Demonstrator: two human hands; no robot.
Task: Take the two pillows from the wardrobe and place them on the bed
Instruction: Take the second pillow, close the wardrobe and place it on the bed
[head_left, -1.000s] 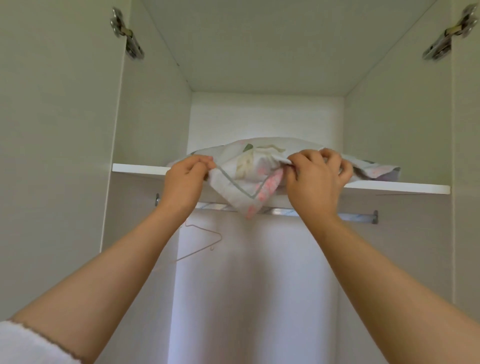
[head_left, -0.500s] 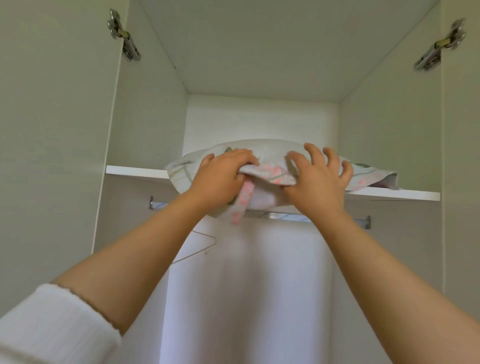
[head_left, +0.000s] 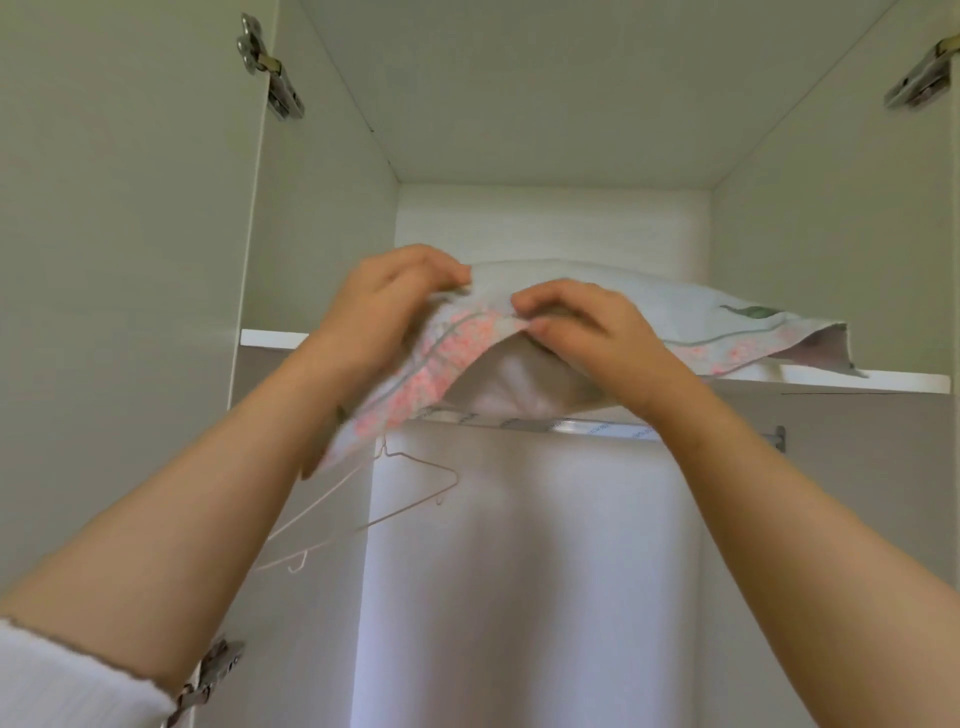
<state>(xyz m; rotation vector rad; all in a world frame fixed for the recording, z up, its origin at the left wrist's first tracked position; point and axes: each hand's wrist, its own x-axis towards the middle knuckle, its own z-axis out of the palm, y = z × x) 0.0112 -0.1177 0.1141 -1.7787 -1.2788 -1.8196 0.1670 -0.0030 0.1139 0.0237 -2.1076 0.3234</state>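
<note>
A pillow (head_left: 670, 312) in a pale case with pink flower borders and a green leaf lies on the high white shelf (head_left: 270, 339) of the open wardrobe. Its near edge hangs over the shelf front, and the white inner pillow shows under the loose flap. My left hand (head_left: 384, 306) grips the case's left corner, fingers curled over the cloth. My right hand (head_left: 582, 327) pinches the case's front edge near the middle, thumb underneath. I see only one pillow; what lies behind it on the shelf is hidden.
Below the shelf runs a metal hanging rail (head_left: 587, 427) with a thin wire hanger (head_left: 395, 499) dangling at its left. Wardrobe doors stand open on both sides, with metal hinges (head_left: 270, 67) at top left and top right (head_left: 922, 78). The bed is out of view.
The pillow's front edge has come further out over the shelf and its flap now hangs lower. Both hands have shifted their grip on the case and pulled toward me.
</note>
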